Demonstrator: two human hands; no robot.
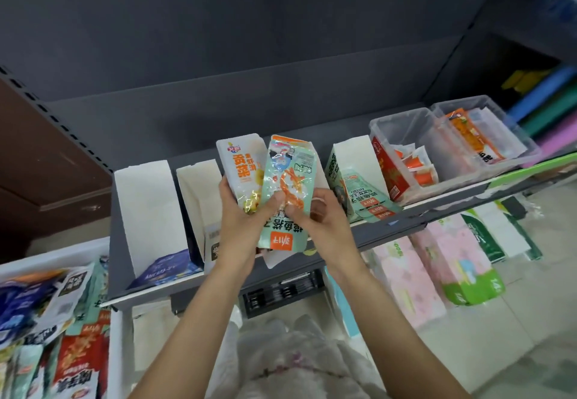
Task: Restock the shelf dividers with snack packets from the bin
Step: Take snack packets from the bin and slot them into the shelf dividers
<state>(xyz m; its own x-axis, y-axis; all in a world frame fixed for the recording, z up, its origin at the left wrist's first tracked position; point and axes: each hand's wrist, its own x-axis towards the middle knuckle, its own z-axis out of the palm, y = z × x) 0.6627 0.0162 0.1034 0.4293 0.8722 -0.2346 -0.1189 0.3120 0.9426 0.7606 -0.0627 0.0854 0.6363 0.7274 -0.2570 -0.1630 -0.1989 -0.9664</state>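
- While held mid-frame above the grey metal shelf (150, 286): pale-green glossy snack packet (288, 198), pinched by left hand (242, 226) and right hand (321, 220), both curled on it; white-and-yellow packet (240, 167) also in left grip.
- Partly stocked already: white card dividers (143, 205), green packets in right-of-centre slot (362, 192), dark blue packet (168, 269) lower left.
- Left to do, seemingly plenty: white bin (56, 258), lower left of frame, packed with packets.

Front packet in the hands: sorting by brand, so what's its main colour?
Mint green, with an orange label, on the front packet; head view, the only one.
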